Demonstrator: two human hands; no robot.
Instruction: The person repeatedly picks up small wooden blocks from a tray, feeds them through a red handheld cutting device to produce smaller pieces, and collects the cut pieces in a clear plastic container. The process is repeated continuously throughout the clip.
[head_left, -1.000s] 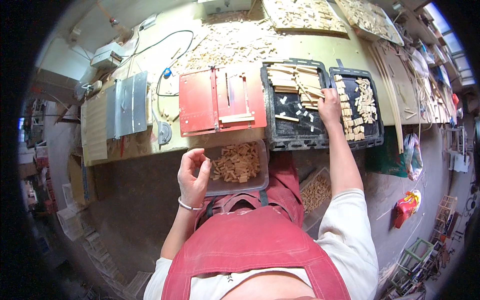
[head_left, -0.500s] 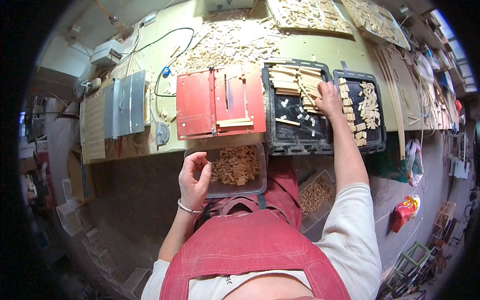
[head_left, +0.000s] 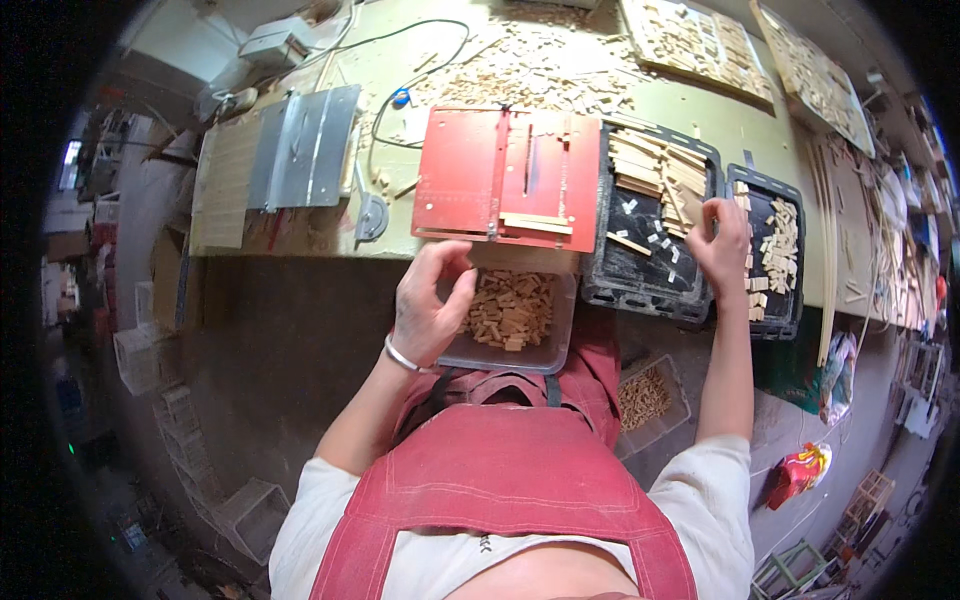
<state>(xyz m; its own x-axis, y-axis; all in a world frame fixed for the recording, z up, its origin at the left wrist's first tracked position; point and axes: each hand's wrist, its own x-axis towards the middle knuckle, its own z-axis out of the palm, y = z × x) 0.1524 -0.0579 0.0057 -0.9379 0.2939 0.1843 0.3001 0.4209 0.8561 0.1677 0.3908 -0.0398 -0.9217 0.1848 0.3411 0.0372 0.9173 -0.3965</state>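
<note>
My left hand (head_left: pixel 432 305) is raised over the left rim of a clear plastic bin (head_left: pixel 568 325), fingers curled and thumb apart, with nothing seen in it. Small cut wooden blocks (head_left: pixel 510 310) fill the bin, which sits at my lap. My right hand (head_left: pixel 722 245) hovers over the right edge of a black tray (head_left: pixel 640 285), thumb and fingers curved but apart. Beside its fingertips lie long thin wooden strips (head_left: pixel 640 165), some slanting towards the hand. A red saw table (head_left: pixel 465 170) stands between my hands, with two pale strips (head_left: pixel 536 222) along its front.
A second black tray (head_left: pixel 785 315) at right holds rows of small blocks (head_left: pixel 782 245). Offcuts (head_left: pixel 540 70) cover the back of the bench. A grey saw table (head_left: pixel 305 150) and a protractor-like gauge (head_left: pixel 371 215) lie at left. Another bin of pieces (head_left: pixel 650 400) stands below.
My right hand has drawn back towards me from the strips. My left hand has moved slightly forward, its fingers wider apart. The whole view has shifted, so the bench appears further right.
</note>
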